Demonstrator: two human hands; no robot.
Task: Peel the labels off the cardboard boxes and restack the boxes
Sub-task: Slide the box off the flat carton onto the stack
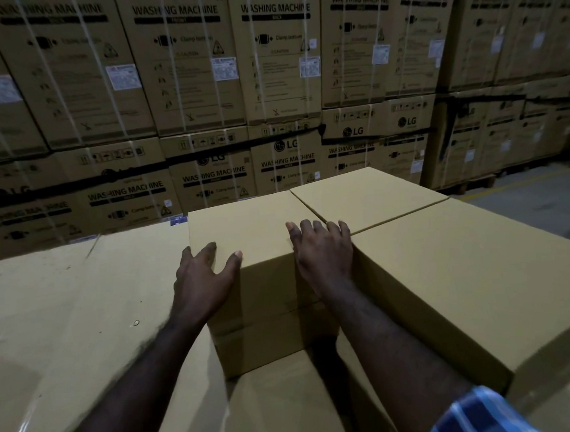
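Cardboard box (254, 227), plain and upright, at centre; its right side touches a second box (368, 195) behind and a long box (461, 272) beside it; its left side stands free above a lower cardboard surface (84, 309); left hand (204, 279) spread flat over the near left top corner, thumb on the top edge; right hand (321, 250) flat on the near right top edge, fingers straight, gripping nothing; stacked washing machine cartons (183, 72) behind; floor (533, 196) at right.

plain tan boxes (254, 224) — stacked cartons (183, 66) brown with black print, white labels (122, 76) — sleeve (479, 413) blue-and-white checked.
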